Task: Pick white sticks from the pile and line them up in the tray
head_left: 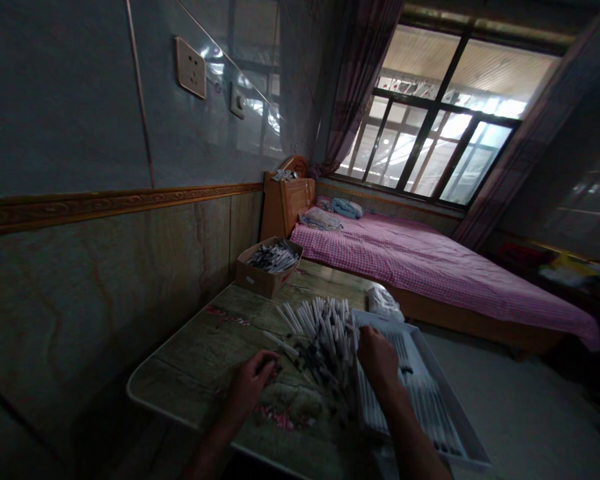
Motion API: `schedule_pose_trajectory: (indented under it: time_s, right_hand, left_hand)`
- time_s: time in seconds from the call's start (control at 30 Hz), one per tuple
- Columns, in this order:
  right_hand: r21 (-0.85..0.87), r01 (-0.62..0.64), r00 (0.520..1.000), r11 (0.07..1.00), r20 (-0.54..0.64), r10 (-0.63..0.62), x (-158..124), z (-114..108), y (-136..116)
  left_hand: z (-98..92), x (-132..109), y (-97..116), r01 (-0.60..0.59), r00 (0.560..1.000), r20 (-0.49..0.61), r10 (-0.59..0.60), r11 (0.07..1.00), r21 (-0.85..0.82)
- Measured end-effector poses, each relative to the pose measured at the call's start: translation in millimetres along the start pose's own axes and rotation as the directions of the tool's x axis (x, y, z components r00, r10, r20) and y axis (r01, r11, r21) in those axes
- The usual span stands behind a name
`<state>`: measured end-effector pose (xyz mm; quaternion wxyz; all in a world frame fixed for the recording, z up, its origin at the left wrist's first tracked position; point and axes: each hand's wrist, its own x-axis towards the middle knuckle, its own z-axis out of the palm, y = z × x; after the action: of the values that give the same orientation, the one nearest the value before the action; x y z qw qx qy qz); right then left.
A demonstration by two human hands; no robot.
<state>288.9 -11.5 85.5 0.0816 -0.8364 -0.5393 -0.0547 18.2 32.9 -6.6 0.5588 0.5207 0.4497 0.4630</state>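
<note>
A heap of slim white pen-like sticks (325,333), some with dark ends, lies on the marbled table (190,373). Left of the heap, my left hand (257,375) hovers low over the table with its fingers curled together; a small dark spot shows at the fingertips, too unclear to name. My right hand (377,353) is closed above the left rim of a pale shallow tray (433,357), and a white pen-like stick (351,327) appears to stick out of its fingers toward the heap. In the tray, similar sticks lie in rows, partly hidden by my right forearm.
An open cardboard box (260,280) full of similar sticks stands at the table's far left corner by the wall. A clear plastic bag (384,303) lies behind the tray. Beyond the table is a bed (380,247) with a pink checked cover.
</note>
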Motion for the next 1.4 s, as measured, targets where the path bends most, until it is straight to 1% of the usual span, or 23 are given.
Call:
schedule_pose_trajectory:
  time_s: [0.07,0.1,0.13,0.17,0.2,0.27,0.33,0.4,0.5,0.57,0.7,0.77,0.87,0.97,1.03,1.13,1.2,1.23,1.27,1.33,1.4]
  right_hand:
    - [0.147,0.018,0.995,0.989,-0.102,-0.003,-7.7,-0.7,-0.2]
    - [0.263,0.053,0.988,0.963,-0.154,-0.012,-13.6,1.1,-3.2]
    - [0.391,0.093,0.980,0.916,-0.197,-0.016,-20.7,4.3,-8.2]
    - [0.510,0.125,0.977,0.851,-0.211,-0.017,-28.8,8.8,-15.3]
    - [0.609,0.131,0.981,0.782,-0.195,-0.012,-37.4,14.2,-24.0]
    - [0.741,0.093,0.993,0.665,-0.120,-0.005,-55.1,27.2,-44.6]
    - [0.814,0.052,0.998,0.579,-0.031,-0.047,-71.0,41.1,-65.6]
    - [0.858,0.026,0.997,0.514,0.016,-0.078,-83.7,54.2,-82.9]
    - [0.892,0.039,0.993,0.451,0.015,-0.115,-95.8,69.3,-98.2]
    - [0.899,0.042,0.991,0.436,0.020,-0.135,-100.0,75.2,-102.5]
    - [0.897,0.008,0.989,0.443,0.059,-0.138,-104.1,78.9,-104.7]
    - [0.892,0.018,0.988,0.452,0.055,-0.147,-105.8,79.8,-104.9]
    - [0.876,0.038,0.986,0.481,0.044,-0.158,-108.6,82.7,-104.2]
    - [0.854,0.050,0.989,0.518,0.031,-0.147,-108.8,84.0,-101.6]
    - [0.811,0.083,0.989,0.579,0.003,-0.146,-105.5,80.6,-99.5]
    - [0.635,0.144,0.982,0.759,0.001,-0.187,-94.2,69.1,-98.5]
    - [0.451,0.169,0.976,0.877,0.048,-0.212,-84.0,60.5,-100.3]
    - [0.359,0.179,0.973,0.916,0.075,-0.220,-78.8,57.0,-101.9]
    - [0.277,0.193,0.969,0.941,0.099,-0.228,-73.9,54.2,-103.8]
    - [0.151,0.236,0.956,0.960,0.141,-0.257,-65.5,51.2,-107.9]
    - [0.082,0.277,0.942,0.957,0.171,-0.287,-59.7,50.8,-111.5]
  left_hand:
    - [0.5,-1.5,1.4,-0.003,1.000,0.000,0.003,1.000,0.005]
    - [0.8,-2.2,2.2,-0.007,1.000,0.001,0.007,1.000,0.010]
    - [1.0,-3.0,3.1,-0.014,1.000,0.006,0.014,1.000,0.016]
    - [1.1,-3.8,4.0,-0.022,1.000,0.015,0.022,0.999,0.024]
    - [1.1,-4.5,4.9,-0.029,0.999,0.025,0.028,0.999,0.033]
    - [0.6,-6.0,6.5,-0.035,0.998,0.053,0.033,0.999,0.039]
    - [-0.5,-7.1,7.6,-0.036,0.996,0.080,0.034,0.999,0.021]
    - [-2.1,-7.7,8.3,-0.043,0.994,0.104,0.043,0.999,0.003]
    - [-4.0,-8.2,9.3,-0.043,0.993,0.110,0.044,0.999,-0.013]
    - [-4.4,-8.7,10.3,-0.030,0.995,0.089,0.032,0.999,-0.025]
    - [-3.8,-11.2,12.2,-0.023,0.998,0.062,0.026,0.999,-0.049]
    - [-4.2,-13.0,12.5,-0.022,0.999,0.029,0.024,0.996,-0.082]
    - [-6.9,-14.8,11.9,0.004,0.995,-0.099,-0.022,0.984,-0.179]
    - [-10.8,-14.2,9.9,0.000,0.973,-0.222,-0.067,0.958,-0.287]
    - [-12.5,-13.0,8.1,-0.021,0.963,-0.263,-0.062,0.953,-0.301]
    - [-12.5,-12.1,6.1,-0.044,0.966,-0.257,-0.024,0.966,-0.254]
    - [-11.4,-12.7,6.4,-0.067,0.973,-0.228,0.024,0.981,-0.182]
    - [-10.8,-13.1,7.1,-0.082,0.975,-0.218,0.050,0.987,-0.140]
    - [-10.2,-13.5,7.8,-0.097,0.975,-0.210,0.075,0.991,-0.096]
    - [-9.2,-13.5,8.9,-0.120,0.972,-0.205,0.112,0.992,-0.028]
    - [-8.3,-12.4,7.9,-0.128,0.973,-0.192,0.130,0.992,0.022]
